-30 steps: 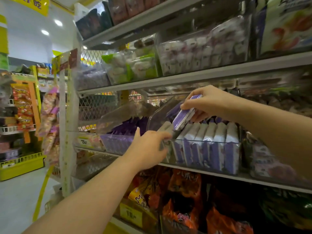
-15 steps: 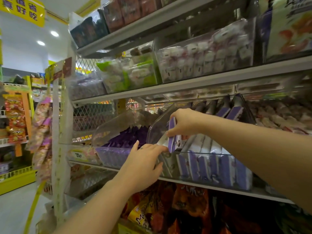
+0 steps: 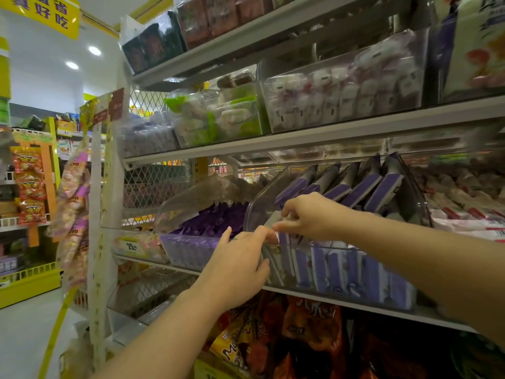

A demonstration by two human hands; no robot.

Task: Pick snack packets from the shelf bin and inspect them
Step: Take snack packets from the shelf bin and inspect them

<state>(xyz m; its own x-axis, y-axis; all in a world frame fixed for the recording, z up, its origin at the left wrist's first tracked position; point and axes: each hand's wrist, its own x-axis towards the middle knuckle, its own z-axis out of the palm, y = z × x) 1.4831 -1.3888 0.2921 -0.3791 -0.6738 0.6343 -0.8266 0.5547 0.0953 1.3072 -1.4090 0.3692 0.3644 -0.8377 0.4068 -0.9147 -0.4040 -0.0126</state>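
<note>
A clear bin [image 3: 344, 247] on the middle shelf holds a row of upright purple-and-white snack packets [image 3: 355, 269]. Its clear lid [image 3: 262, 203] is tipped up. My right hand [image 3: 314, 217] reaches in over the rim and pinches the top of one snack packet [image 3: 285, 259], which stands at the left end of the row inside the bin. My left hand [image 3: 240, 265] lies against the bin's front left corner, with its fingertips hooked over the rim beside that packet.
Left of it stands another lidded bin of dark purple sachets [image 3: 213, 222]. The shelf above [image 3: 328, 132] carries clear bins of white and green sweets. Orange snack bags [image 3: 308, 332] fill the shelf below. An aisle floor [image 3: 24, 337] and a yellow rack lie at far left.
My right hand has brought the packet down from above the bin and stood it at the left end of the row. My left hand has stayed at the bin's front corner.
</note>
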